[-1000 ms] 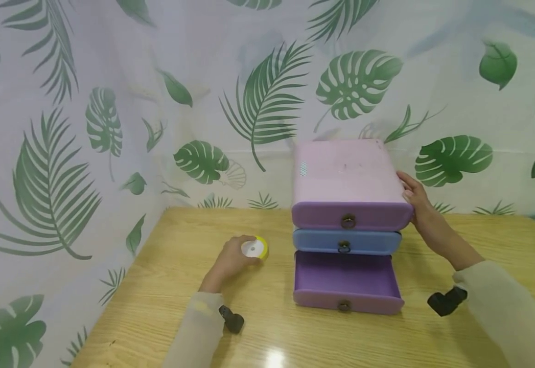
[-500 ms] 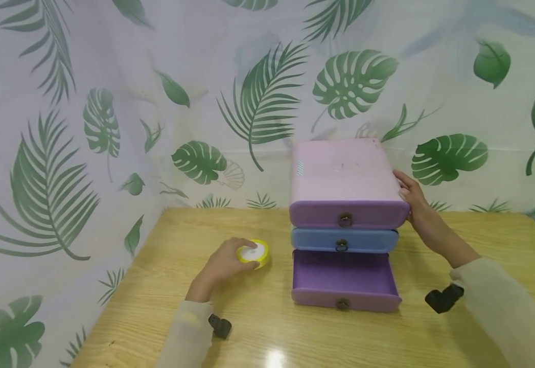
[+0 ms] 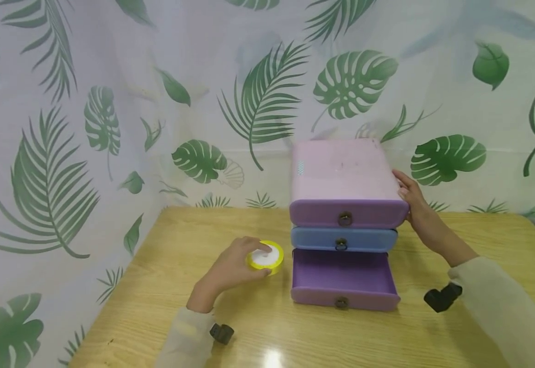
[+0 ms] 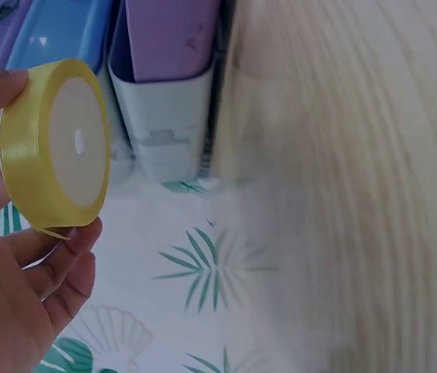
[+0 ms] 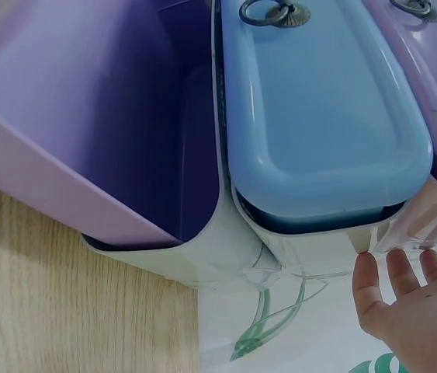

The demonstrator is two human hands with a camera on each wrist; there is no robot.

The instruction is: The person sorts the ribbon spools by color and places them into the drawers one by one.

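Observation:
My left hand (image 3: pixel 234 267) grips a spool of yellow ribbon (image 3: pixel 267 258) with white end discs, held over the table just left of the drawers. In the left wrist view, thumb and fingers pinch the rim of the ribbon spool (image 4: pixel 55 148), and a short loose ribbon end hangs below. A three-tier drawer unit (image 3: pixel 343 168) stands to the right. Its bottom purple drawer (image 3: pixel 345 298) is pulled out with a bare floor. The blue middle drawer (image 3: pixel 345 239) and the purple top drawer (image 3: pixel 318 214) are pushed in. My right hand (image 3: pixel 421 207) touches the unit's right side with extended fingers.
The wooden table (image 3: pixel 157 306) reaches back to a white leaf-print cloth (image 3: pixel 157 102) hung behind and at the left. Each drawer front bears a small ring pull, such as the blue drawer's ring pull (image 5: pixel 268 14). The pulled-out drawer juts toward the front.
My left hand lifted the ribbon spool slightly and carried it right, toward the bottom drawer. The right hand has stayed against the drawer unit, and the drawers have not moved.

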